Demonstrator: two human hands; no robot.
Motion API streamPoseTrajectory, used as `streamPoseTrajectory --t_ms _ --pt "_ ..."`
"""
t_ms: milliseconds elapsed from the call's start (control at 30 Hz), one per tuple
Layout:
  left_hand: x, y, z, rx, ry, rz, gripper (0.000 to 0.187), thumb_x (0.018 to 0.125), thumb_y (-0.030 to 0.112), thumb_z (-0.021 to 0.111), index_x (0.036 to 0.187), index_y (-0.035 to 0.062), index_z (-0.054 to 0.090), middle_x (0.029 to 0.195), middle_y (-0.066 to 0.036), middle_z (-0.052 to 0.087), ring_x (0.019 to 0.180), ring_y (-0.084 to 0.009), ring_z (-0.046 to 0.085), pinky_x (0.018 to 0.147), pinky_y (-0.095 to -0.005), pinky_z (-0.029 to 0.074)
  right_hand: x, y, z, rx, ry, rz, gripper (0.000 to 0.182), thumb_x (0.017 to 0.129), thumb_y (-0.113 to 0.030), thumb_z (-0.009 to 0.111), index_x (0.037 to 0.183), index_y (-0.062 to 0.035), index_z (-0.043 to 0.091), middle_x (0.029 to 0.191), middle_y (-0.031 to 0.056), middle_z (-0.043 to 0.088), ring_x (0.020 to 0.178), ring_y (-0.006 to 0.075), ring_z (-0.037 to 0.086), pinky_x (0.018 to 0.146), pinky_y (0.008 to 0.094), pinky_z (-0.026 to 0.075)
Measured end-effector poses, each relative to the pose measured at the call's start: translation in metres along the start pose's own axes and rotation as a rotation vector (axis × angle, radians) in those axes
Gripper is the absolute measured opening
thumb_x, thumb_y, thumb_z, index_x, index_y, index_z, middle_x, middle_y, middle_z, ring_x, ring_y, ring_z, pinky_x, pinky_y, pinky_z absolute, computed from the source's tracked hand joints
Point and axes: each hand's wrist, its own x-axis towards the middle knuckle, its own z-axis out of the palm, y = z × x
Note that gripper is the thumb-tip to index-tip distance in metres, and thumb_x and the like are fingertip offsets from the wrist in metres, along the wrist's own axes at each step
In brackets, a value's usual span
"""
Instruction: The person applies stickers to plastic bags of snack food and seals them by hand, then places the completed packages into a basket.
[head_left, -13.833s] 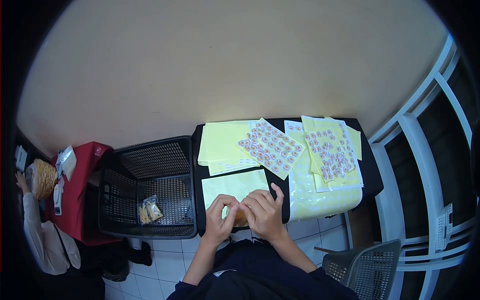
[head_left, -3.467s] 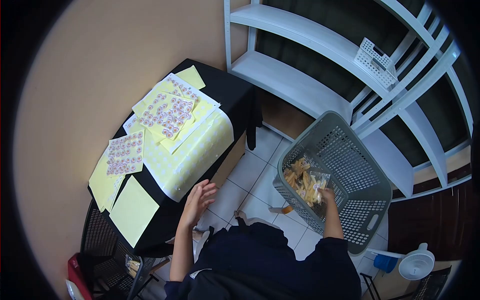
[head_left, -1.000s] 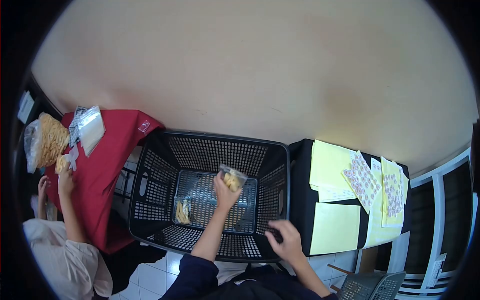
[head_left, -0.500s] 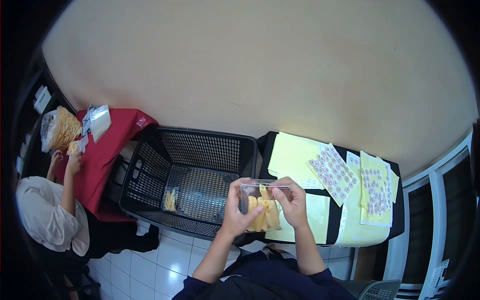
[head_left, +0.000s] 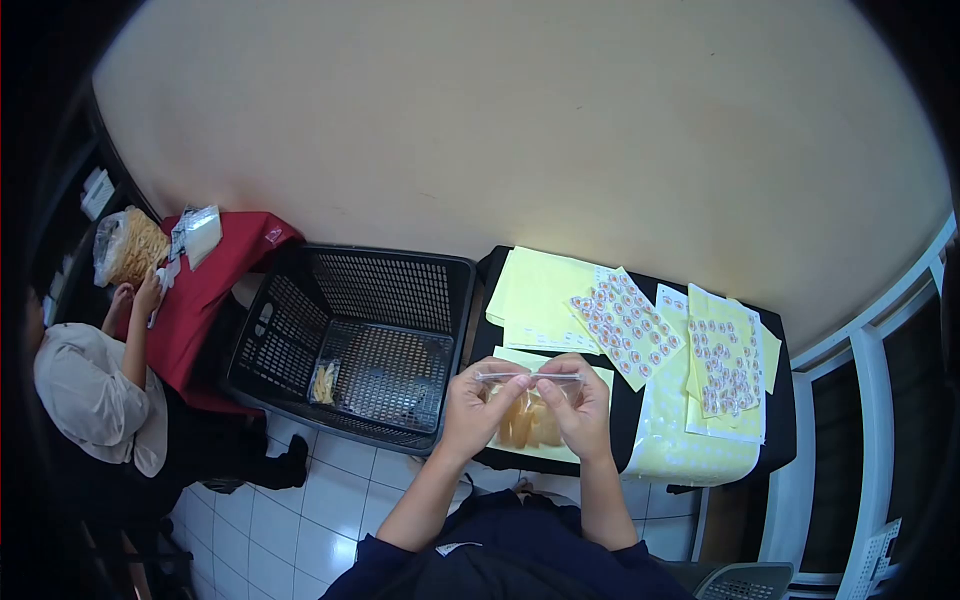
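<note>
Bag (head_left: 538,400) hangs upright, snacks (head_left: 519,428) standing on end inside.

Plastic packet (head_left: 520,427), lower centre: transparent, yellow-tan inside
Sticker sheet (head_left: 627,325), right of centre: yellow, repeated red-and-white motifs
Lattice crate (head_left: 385,285), left of centre: black
Tablecloth (head_left: 205,300), left: red
Wall (head_left: 480,120), top: beige

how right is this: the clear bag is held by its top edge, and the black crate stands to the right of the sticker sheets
The side is wrong: in the head view, the black crate stands to the left of the sticker sheets, not the right. The clear bag is indeed held by its top edge.
</note>
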Motion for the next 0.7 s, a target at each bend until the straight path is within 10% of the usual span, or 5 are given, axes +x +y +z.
streamPoseTrajectory --t_ms 700 --pt "-0.016 0.019 0.030 0.006 -0.007 0.125 0.031 0.073 -0.003 0.061 0.101 -0.0009 0.049 0.084 -0.010 0.061 0.079 -0.0124 0.059 0.070 -0.0228 0.047 -0.017 -0.021 -0.018 0.061 -0.004 -0.056 0.008 0.073 0.001 0.061 0.080 0.0016 0.058 0.080 0.0094 0.059 0.075 0.0132 0.055 0.070 0.0235 0.042"
